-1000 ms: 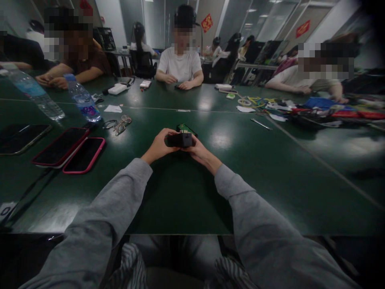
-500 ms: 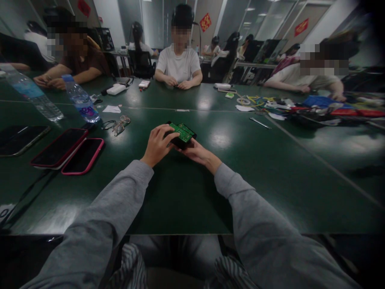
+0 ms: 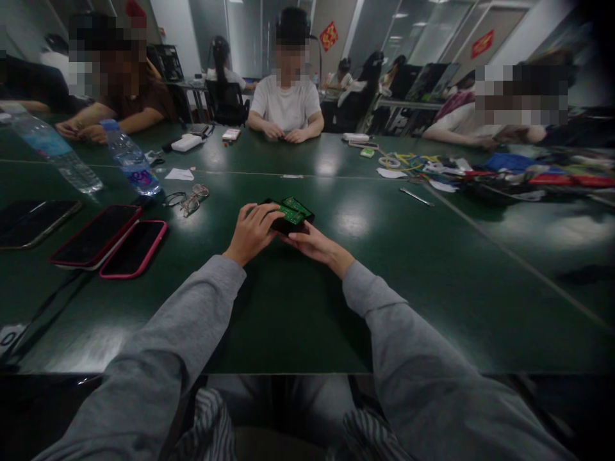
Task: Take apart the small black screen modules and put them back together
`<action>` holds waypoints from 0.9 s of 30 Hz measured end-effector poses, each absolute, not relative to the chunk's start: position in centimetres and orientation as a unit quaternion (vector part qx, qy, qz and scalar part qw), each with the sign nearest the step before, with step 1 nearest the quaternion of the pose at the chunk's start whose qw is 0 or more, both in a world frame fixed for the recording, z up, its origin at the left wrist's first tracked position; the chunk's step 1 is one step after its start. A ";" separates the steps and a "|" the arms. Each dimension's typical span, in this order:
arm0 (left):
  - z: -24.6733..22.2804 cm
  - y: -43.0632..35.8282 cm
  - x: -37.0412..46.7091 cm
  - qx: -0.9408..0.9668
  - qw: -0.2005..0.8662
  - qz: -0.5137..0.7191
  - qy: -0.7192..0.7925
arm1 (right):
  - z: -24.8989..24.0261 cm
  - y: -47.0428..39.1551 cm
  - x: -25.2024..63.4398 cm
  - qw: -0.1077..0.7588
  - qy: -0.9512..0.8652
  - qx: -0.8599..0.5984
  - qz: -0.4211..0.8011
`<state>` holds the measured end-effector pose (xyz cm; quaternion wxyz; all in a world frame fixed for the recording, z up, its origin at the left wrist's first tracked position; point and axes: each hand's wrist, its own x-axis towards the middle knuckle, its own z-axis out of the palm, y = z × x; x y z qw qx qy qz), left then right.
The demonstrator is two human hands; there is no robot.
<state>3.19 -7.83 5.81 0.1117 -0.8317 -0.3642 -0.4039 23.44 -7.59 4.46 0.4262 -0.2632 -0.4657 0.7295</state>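
Two green circuit-board pieces with black housings are sitting at the middle of the dark green tabletop [image 3: 288, 307], the near black-housed green board [image 3: 287, 214] lying between the hands and the far black-edged green board [image 3: 300, 207] showing just behind it. The left hand [image 3: 252, 232] is gripping the near one, its fingers curling over the top; the right hand [image 3: 314, 243] is gripping its right side, fingers closing around the lower edge. To the left, wire-framed eyeglasses [image 3: 195, 200], a pink-rimmed black phone [image 3: 134, 250] and a red-cased phone [image 3: 98, 234] are lying near clear plastic bottles [image 3: 132, 157]. To the right, a slim silver metal tool [image 3: 416, 197] is resting near tangled multicoloured cables [image 3: 408, 161]. Across the table, a person in a white T-shirt [image 3: 287, 105] is sitting.
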 end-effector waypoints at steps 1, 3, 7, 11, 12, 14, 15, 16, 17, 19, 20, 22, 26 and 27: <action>5.8 -7.8 3.3 -0.824 0.095 -0.414 -0.375 | 4.4 -7.5 23.4 0.426 -0.468 -0.263 0.729; 5.7 -7.6 3.4 -0.793 0.050 -0.450 -0.407 | 4.2 -7.4 23.4 0.415 -0.481 -0.260 0.727; 5.7 -6.7 3.7 -0.693 -0.107 -0.544 -0.461 | 3.9 -7.0 23.3 0.415 -0.504 -0.262 0.710; 5.6 -6.1 3.8 -0.613 -0.295 -0.571 -0.459 | 3.8 -6.8 23.2 0.434 -0.494 -0.274 0.702; 5.5 -6.0 3.9 -0.601 -0.329 -0.568 -0.456 | 3.8 -6.7 23.1 0.437 -0.488 -0.281 0.701; 5.5 -6.1 4.0 -0.584 -0.380 -0.555 -0.454 | 3.8 -6.6 23.1 0.445 -0.474 -0.296 0.699; 5.5 -6.2 4.0 -0.579 -0.399 -0.548 -0.454 | 3.7 -6.5 23.1 0.451 -0.467 -0.302 0.698; 5.6 -6.3 4.1 -0.574 -0.414 -0.541 -0.453 | 3.6 -6.5 23.0 0.456 -0.461 -0.306 0.697; 5.6 -6.3 4.1 -0.571 -0.427 -0.536 -0.452 | 3.6 -6.4 23.0 0.461 -0.456 -0.309 0.696; 5.7 -6.4 4.1 -0.565 -0.445 -0.533 -0.445 | 3.5 -6.3 23.0 0.467 -0.452 -0.313 0.693; 5.8 -6.4 4.1 -0.563 -0.452 -0.532 -0.442 | 3.5 -6.3 23.0 0.468 -0.452 -0.314 0.691; 5.8 -6.3 4.0 -0.560 -0.462 -0.529 -0.440 | 3.5 -6.3 23.0 0.470 -0.455 -0.317 0.687; 5.6 -6.1 3.8 -0.553 -0.484 -0.524 -0.431 | 3.6 -6.5 22.8 0.469 -0.478 -0.321 0.669; 5.5 -6.1 3.8 -0.551 -0.492 -0.520 -0.429 | 3.7 -6.6 22.8 0.467 -0.489 -0.323 0.662</action>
